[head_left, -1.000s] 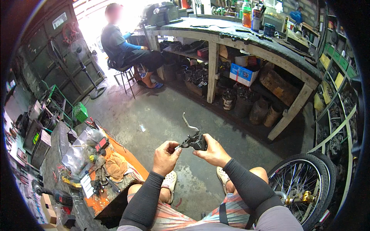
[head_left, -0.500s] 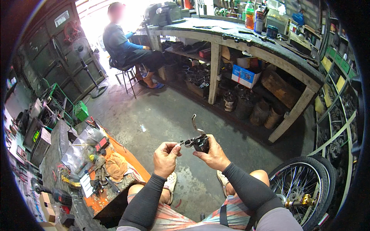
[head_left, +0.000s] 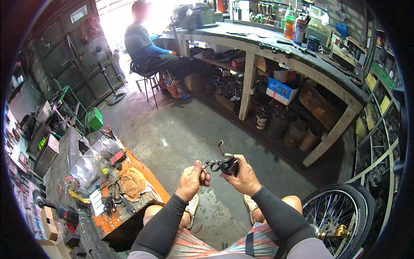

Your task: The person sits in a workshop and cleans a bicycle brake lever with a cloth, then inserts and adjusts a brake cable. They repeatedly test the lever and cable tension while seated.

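Observation:
My right hand (head_left: 246, 178) is closed around a small dark metal mechanical part (head_left: 228, 166). A bent, light-coloured metal lever sticks up from the part, and a ring-like opening shows on its left side. Just to the left, my left hand (head_left: 192, 180) has its thumb raised and its fingers curled in a pinch at the part's thin left end. Whatever lies between those fingers is too small to make out. Both hands are held above the floor, in front of my knees.
A low bench (head_left: 146, 183) at left bears an orange cloth (head_left: 133, 181), gloves and tools. Bicycle wheels (head_left: 332, 211) stand at right. Across the concrete floor, a long workbench (head_left: 258, 45) has boxes and cans beneath it. A person (head_left: 148, 56) sits on a stool at the far left.
My left hand has turned, with the thumb now raised and the fingers curled below it. The part in my right hand has tilted and shifted slightly right and down.

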`<state>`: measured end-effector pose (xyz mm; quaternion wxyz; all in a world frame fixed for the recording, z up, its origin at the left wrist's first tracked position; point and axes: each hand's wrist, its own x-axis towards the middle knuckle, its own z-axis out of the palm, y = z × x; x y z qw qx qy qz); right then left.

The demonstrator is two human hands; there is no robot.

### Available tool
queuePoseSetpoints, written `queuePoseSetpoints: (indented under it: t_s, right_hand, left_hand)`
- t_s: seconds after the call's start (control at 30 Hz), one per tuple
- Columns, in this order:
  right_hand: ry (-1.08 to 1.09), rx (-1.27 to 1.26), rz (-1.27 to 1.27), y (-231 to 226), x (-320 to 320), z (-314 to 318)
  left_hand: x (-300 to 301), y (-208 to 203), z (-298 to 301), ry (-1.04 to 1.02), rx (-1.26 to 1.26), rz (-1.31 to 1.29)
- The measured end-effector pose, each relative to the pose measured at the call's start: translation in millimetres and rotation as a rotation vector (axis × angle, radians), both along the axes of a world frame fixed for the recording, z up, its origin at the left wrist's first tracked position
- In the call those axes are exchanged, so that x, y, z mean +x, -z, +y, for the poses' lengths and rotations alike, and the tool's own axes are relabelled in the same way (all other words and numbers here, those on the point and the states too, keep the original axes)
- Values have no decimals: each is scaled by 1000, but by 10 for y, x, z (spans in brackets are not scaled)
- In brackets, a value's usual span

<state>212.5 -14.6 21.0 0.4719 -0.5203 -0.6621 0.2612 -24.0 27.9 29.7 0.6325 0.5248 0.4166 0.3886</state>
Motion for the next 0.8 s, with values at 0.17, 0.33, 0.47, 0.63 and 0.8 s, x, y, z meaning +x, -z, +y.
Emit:
queuePoseSetpoints:
  t_s: [0.17,0.33,0.47,0.63,0.8]
  right_hand:
    - [-14,-18,-6,-40,-25,-15]
    - [-36,-26,-17,21,-68,-31]
    - [17,-35,8,19,-77,-5]
    - [11,-33,16,37,-76,21]
    - [-5,-85,45,33,-84,1]
  left_hand:
    - [71,-22,-34,-34,233,16]
    - [24,99,84,-69,14,-34]
    - [43,8,1,-38,157,34]
    - [20,111,24,-16,118,-15]
    - [-32,-47,17,43,-179,-152]
